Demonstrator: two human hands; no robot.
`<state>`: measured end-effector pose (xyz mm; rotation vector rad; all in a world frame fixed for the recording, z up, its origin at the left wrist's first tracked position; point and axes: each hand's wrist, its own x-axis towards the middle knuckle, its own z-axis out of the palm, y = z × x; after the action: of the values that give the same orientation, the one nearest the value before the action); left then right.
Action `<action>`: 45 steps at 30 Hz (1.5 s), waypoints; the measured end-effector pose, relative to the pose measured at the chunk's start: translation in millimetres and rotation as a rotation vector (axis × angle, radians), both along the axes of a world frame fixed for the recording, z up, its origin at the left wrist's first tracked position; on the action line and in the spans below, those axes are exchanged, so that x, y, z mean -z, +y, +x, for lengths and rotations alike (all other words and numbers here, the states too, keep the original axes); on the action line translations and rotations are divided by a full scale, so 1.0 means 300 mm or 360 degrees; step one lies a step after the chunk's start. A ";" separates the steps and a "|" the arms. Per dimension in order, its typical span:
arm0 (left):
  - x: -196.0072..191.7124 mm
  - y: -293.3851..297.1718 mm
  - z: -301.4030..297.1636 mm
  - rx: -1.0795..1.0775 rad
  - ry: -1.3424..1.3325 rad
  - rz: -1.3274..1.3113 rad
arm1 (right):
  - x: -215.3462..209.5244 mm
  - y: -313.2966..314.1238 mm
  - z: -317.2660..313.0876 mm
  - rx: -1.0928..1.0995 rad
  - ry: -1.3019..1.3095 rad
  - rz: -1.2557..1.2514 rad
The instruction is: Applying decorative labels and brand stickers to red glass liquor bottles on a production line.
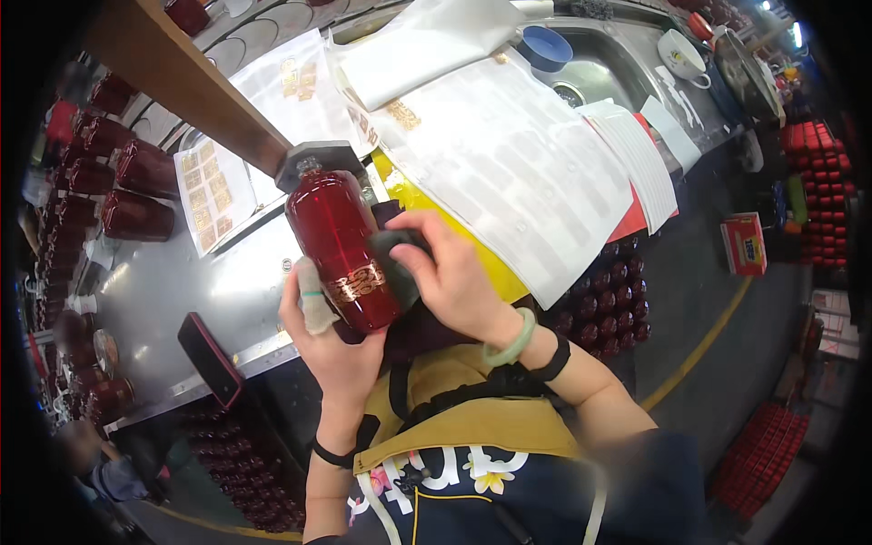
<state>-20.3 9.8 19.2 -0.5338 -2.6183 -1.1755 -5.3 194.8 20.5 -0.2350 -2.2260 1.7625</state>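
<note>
The red glass bottle (341,250) in your hands is held up over the near edge of the steel worktop (173,291), in front of your chest. Its long axis runs nearly upright with a slight lean: the neck points up and away from you, a little to your left, and meets a grey metal fitting (313,163) at the end of a brown wooden beam (182,73), while the rounded base points down toward your apron (472,436). A gold patterned band (356,283) wraps the lower body.

Your left hand (329,341) cups the base from below, fingers curled around the left side; one finger wears a pale wrap. Your right hand (450,272) is closed on a dark cloth pad (395,259) and presses it against the bottle's right side, just above the gold band. A pale green bangle (513,341) sits on that wrist.

On the worktop, a dark flat phone-like slab (209,359) lies at the near edge to your left. Sheets of gold decals (213,191) lie further back, left of the beam. Large white backing sheets (509,154) cover the right part, over a yellow tray (454,236). More red bottles (118,182) lie in rows along the far left edge. A blue bowl (543,45) sits at the sink (609,68) in the far right corner.
</note>
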 end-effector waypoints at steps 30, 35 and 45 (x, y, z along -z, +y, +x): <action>0.063 -0.030 -0.085 0.0185 -0.0576 0.0263 | 0.011 0.124 -0.005 -0.0188 0.0843 0.0805; 0.074 -0.045 -0.093 0.0227 -0.0498 0.0203 | -0.041 0.101 0.053 -0.0621 0.0956 0.1000; 0.024 -0.020 -0.063 0.0145 -0.0527 0.0324 | -0.106 0.067 0.004 -0.0599 0.1026 0.1121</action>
<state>-39.3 3.7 12.1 -0.4556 -2.7144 -1.6649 -3.9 214.9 52.5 0.8195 -2.2743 0.8677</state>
